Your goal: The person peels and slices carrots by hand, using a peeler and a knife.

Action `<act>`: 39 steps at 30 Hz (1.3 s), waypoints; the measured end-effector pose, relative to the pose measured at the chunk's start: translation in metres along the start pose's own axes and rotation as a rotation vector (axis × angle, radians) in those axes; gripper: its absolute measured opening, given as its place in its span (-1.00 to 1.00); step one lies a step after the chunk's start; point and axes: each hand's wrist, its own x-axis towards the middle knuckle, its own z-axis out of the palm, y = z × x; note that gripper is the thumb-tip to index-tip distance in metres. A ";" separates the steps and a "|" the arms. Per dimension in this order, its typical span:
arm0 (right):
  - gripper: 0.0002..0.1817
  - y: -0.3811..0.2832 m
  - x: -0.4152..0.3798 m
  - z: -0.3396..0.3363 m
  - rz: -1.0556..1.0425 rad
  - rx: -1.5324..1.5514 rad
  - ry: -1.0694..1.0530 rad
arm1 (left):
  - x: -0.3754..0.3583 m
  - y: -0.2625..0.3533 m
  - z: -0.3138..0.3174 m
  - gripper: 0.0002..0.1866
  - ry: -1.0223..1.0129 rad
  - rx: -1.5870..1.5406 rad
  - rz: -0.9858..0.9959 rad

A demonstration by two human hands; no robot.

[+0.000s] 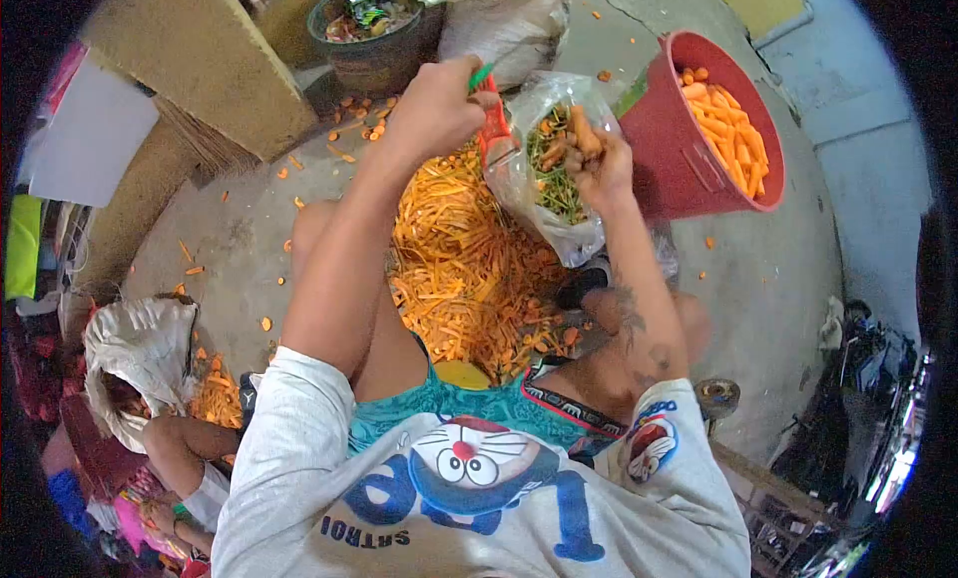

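My left hand is closed around a peeler with red and green parts, beside the rim of a clear plastic bag. In my right hand is an unpeeled-looking carrot, gripped over the bag's mouth. Green stems and what looks like another carrot lie inside the bag. A large heap of orange carrot peelings covers the floor between my legs, just below the bag.
A red bucket of peeled carrots stands tilted at the right. A dark tub and a white sack are at the back. Another person's leg is at lower left, near an open sack. Carrot scraps dot the floor.
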 end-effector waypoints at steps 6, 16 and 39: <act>-0.73 -0.048 -0.053 0.041 -0.111 -0.168 -0.001 | 0.009 0.010 0.021 -0.76 -0.031 -0.384 0.035; -0.59 -0.021 -0.088 0.050 -0.147 -0.173 -0.101 | 0.007 0.029 0.045 -0.80 -0.161 -0.876 -0.106; -0.58 -0.033 -0.124 0.042 -0.058 -0.081 -0.231 | 0.022 0.007 0.037 -0.83 0.270 -0.862 -0.029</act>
